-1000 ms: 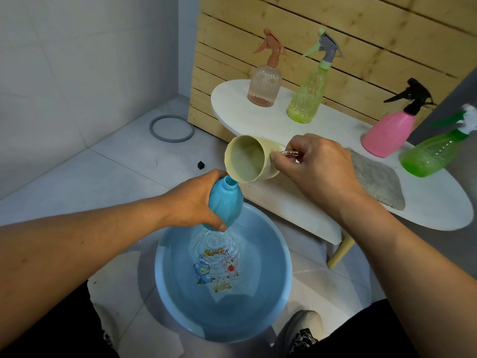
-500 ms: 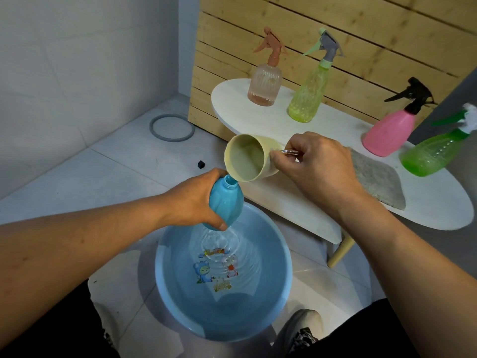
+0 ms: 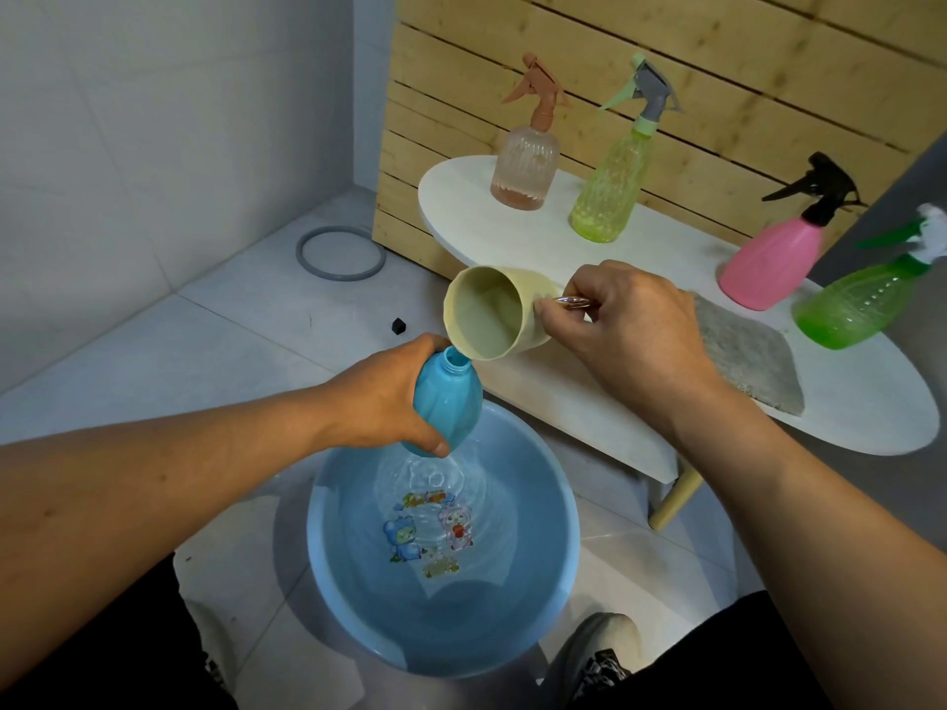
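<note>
Four spray bottles on a white counter (image 3: 845,402)
Peach bottle (image 3: 523,164), yellow bottle (image 3: 610,189), pink bottle (image 3: 771,261) and green bottle (image 3: 856,310) stand upright; grey cloth (image 3: 743,361) beside the pink one; grey ring (image 3: 341,277) on the floor (image 3: 230,340).

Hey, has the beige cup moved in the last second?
No. The beige cup stays level with the white table edge, its lip still over the blue bottle mouth.

Left hand (image 3: 382,397) and right hand (image 3: 622,325) both curled, gripping.
</note>
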A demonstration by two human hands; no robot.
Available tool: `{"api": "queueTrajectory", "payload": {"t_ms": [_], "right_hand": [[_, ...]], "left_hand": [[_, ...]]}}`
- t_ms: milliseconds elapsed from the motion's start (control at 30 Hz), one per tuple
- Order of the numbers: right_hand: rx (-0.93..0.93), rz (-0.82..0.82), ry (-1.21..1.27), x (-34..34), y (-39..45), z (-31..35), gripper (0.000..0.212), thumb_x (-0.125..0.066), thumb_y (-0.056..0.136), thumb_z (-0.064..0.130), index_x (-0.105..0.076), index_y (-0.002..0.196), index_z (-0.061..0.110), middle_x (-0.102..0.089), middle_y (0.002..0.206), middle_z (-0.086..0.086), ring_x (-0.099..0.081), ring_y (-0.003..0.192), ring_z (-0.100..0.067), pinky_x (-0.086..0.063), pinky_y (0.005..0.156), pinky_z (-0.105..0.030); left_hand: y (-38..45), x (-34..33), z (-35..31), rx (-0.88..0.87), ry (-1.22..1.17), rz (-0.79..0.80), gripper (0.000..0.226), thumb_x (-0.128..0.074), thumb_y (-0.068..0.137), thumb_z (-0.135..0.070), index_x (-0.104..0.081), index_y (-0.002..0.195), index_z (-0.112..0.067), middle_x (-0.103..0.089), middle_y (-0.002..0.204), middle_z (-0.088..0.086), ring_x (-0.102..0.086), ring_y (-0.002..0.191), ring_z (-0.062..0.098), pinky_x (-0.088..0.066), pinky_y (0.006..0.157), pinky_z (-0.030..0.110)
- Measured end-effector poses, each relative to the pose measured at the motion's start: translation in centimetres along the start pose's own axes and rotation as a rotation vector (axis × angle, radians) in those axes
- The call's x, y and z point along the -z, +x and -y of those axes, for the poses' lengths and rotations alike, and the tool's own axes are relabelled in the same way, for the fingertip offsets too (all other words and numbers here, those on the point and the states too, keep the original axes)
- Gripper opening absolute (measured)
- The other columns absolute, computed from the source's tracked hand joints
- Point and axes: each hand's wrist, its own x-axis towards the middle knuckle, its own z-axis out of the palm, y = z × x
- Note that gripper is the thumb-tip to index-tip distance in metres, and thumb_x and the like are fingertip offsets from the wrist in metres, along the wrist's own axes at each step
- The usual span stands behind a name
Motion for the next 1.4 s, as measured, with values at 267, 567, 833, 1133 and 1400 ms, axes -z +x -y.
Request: {"api": "queueTrajectory", "payload": {"t_ms": [267,567,833,1133,1400], "right_hand": [[0.018,-0.007,-0.01,0.06,0.02,-0.02,0.035,-0.062,0.092,0.045,-0.054,0.068,0.02,-0.054,0.072,0.0,-0.048,0.069,-0.021,-0.022,0.055,-0.029],[0.017,-0.015,-0.001,0.02,-0.03,0.08,0.035,-0.062,0.092,0.045,-0.053,0.068,0.02,-0.051,0.071,0.002,-0.048,0.069,-0.022,-0.02,0.056,-0.034],[0.034,-0.024,-0.014,0.01,-0.13,0.13,0.035,-0.062,0.092,0.044,-0.053,0.068,0.021,-0.053,0.072,0.001,-0.049,0.069,-0.022,-0.02,0.057,-0.033],[0.043,-0.034,-0.012,-0.06,-0.13,0.13,0.036,-0.063,0.092,0.044,-0.048,0.067,0.023,-0.051,0.071,0.0,-0.048,0.068,-0.024,-0.021,0.06,-0.032],[0.08,-0.041,-0.037,-0.09,-0.11,0.01,0.036,-0.062,0.093,0.044,-0.052,0.068,0.02,-0.052,0.071,-0.001,-0.048,0.067,-0.024,-0.022,0.053,-0.023]], "left_hand": [[-0.02,-0.01,-0.06,0.004,-0.012,0.004,0.104,-0.098,0.058,-0.038,-0.036,0.142,-0.038,-0.055,0.124,-0.019,-0.057,0.106,0.004,-0.049,0.075,0.017],[-0.03,-0.01,-0.07,0.002,-0.01,-0.005,0.103,-0.098,0.058,-0.038,-0.036,0.141,-0.037,-0.055,0.125,-0.018,-0.057,0.107,0.005,-0.049,0.077,0.018],[-0.08,0.03,-0.1,0.0,0.001,-0.002,0.103,-0.098,0.058,-0.04,-0.037,0.141,-0.037,-0.055,0.125,-0.019,-0.056,0.109,0.006,-0.049,0.077,0.017],[-0.05,0.0,-0.13,0.004,-0.003,-0.001,0.103,-0.098,0.058,-0.04,-0.037,0.142,-0.037,-0.055,0.126,-0.018,-0.057,0.11,0.007,-0.052,0.079,0.019],[-0.09,0.02,-0.21,0.002,0.01,-0.001,0.101,-0.097,0.06,-0.039,-0.037,0.14,-0.036,-0.054,0.125,-0.018,-0.056,0.108,0.005,-0.048,0.075,0.015]]}}
